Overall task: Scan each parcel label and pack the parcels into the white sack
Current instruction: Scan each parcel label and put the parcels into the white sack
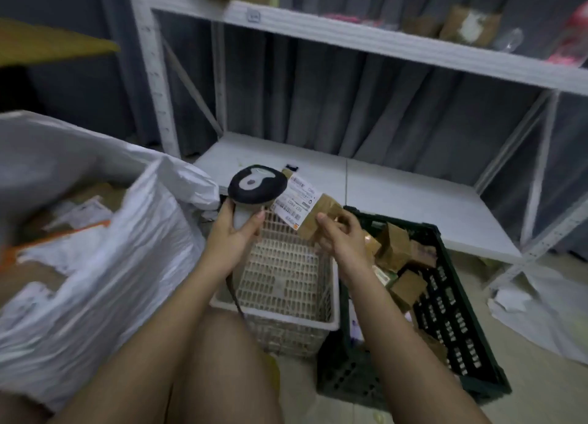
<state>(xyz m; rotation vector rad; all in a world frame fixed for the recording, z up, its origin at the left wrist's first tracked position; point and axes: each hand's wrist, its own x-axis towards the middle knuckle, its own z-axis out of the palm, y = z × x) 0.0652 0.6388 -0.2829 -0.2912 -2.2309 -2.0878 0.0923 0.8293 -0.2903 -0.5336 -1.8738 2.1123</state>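
My left hand grips the handle of a black and white barcode scanner, whose head points at a parcel. My right hand holds that brown cardboard parcel with its white printed label turned up toward the scanner. Both are held above a white plastic basket. The white sack stands open at the left with several labelled parcels inside. A dark green crate at the right holds several more brown parcels.
A white metal shelf rack stands behind, its low shelf just beyond the basket. Boxes and pink items sit on the upper shelf. A crumpled white bag lies on the floor at right. My bare legs are at the bottom.
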